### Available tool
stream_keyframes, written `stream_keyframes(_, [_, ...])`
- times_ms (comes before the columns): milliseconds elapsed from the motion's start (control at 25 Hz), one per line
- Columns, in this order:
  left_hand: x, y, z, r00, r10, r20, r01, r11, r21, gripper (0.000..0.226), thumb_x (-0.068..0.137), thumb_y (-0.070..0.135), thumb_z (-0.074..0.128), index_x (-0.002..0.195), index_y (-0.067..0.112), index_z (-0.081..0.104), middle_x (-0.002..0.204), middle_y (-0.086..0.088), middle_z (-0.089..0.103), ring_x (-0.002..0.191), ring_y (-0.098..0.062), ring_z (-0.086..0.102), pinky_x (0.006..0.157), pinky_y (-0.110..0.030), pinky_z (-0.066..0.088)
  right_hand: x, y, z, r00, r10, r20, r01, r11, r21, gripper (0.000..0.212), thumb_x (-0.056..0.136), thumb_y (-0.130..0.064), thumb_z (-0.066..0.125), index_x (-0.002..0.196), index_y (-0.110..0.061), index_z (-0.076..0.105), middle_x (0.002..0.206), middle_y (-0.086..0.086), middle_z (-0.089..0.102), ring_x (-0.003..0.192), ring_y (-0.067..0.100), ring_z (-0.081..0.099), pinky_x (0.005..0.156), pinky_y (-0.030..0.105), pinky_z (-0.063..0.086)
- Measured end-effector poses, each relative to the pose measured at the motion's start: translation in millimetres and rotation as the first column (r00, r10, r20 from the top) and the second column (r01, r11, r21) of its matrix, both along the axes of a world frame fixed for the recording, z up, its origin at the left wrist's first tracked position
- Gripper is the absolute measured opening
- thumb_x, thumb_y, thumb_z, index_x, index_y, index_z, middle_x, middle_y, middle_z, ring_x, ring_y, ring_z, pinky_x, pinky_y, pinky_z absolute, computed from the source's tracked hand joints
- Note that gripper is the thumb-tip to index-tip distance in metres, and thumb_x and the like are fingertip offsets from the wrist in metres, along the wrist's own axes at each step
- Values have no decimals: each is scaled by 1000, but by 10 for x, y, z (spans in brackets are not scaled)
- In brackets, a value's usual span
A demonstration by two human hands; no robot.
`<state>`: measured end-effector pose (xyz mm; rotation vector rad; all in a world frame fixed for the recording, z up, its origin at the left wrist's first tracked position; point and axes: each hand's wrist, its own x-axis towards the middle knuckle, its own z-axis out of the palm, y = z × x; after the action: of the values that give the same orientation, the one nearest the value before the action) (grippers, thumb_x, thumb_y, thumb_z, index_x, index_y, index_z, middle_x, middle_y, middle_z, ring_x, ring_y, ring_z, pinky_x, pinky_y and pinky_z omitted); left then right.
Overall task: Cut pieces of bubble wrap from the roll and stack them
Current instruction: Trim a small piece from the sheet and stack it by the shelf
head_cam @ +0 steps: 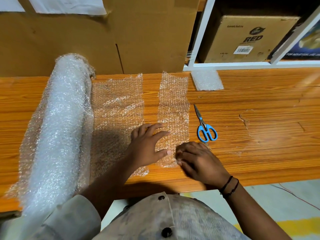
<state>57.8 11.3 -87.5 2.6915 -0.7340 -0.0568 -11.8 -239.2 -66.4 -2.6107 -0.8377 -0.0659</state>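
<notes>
Head view, one entry per item.

- Bubble wrap roll [58,122]: lying at the left of the worktop [259,110], its near end appearing to overhang the front edge. A loose sheet [117,104] is trailing flat from it to the right.
- Cut strip [173,108]: lying just right of the sheet, apart from it, and running from the back of the worktop to the front.
- Left hand [147,146]: open, with spread fingers pressing flat on the strip's near part.
- Right hand [199,160]: fingers curling at the strip's near edge. I cannot tell whether they are pinching it or only pressing, since the thumb is hidden.
- Stack [207,80]: sitting at the back, well apart from both hands.
- Scissors [206,129]: lying closed just right of the strip.

Risks, as judged:
- The film is looking light and limp, so lifting it by one end is likely to let it fold, cling to itself, or drag across the scissors.
- The strip is looking far longer than the stack, so placing it uncut would be spoiling the pile.
- The overhanging roll may be shifting if the sheet gets tugged.
</notes>
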Motion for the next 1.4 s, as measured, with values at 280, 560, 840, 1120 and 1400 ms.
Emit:
stream_keyframes(280, [56, 77, 95, 995, 95, -23, -97, 936, -338, 65, 104, 66, 14, 113, 45, 75, 157, 22, 41, 144, -14, 24, 108, -39, 15, 494, 102, 282, 953, -280, -120, 303, 911, 281, 4, 94, -23, 67, 94, -20, 69, 100, -5, 70, 101, 18, 59, 89, 37, 45])
stream_keyframes(560, [222, 67, 148, 976, 185, -113, -210, 938, -277, 73, 90, 67, 56, 147, 22, 50, 112, 19, 57, 133, -14, 38, 103, -38, 21, 1249, 105, 281, 916, -383, -118, 397, 909, 130, 5, 92, -19, 72, 89, -17, 69, 97, 6, 72, 101, 29, 60, 84, 38, 45])
stream_keyframes(840, [173, -1, 27, 974, 217, 72, -200, 961, -189, 72, 95, 58, 55, 159, 36, 30, 150, 6, 45, 135, -24, 41, 105, -49, 36, 1551, 113, 110, 906, -419, -58, 420, 907, 19, 12, 90, -22, 75, 100, -17, 79, 105, 7, 71, 106, 34, 58, 86, 46, 50])
stream_keyframes(1120, [159, 15, -74, 962, 153, 228, -141, 988, -69, 34, 94, 47, 68, 127, 45, 67, 165, 0, 32, 142, -35, 36, 106, -54, 32, 1188, 251, 292, 874, -381, 301, 370, 924, 96, 26, 94, -30, 56, 108, -14, 72, 110, 8, 65, 109, 35, 55, 84, 47, 44])
stream_keyframes(1400, [209, -19, -49, 950, 109, 291, -84, 992, -99, 21, 94, 40, 65, 113, 42, 75, 154, 7, 50, 136, -30, 46, 101, -53, 37, 729, 267, -13, 970, -191, 148, 211, 968, -133, 57, 97, -55, 57, 137, -14, 63, 138, 4, 64, 135, 26, 52, 105, 45, 41])
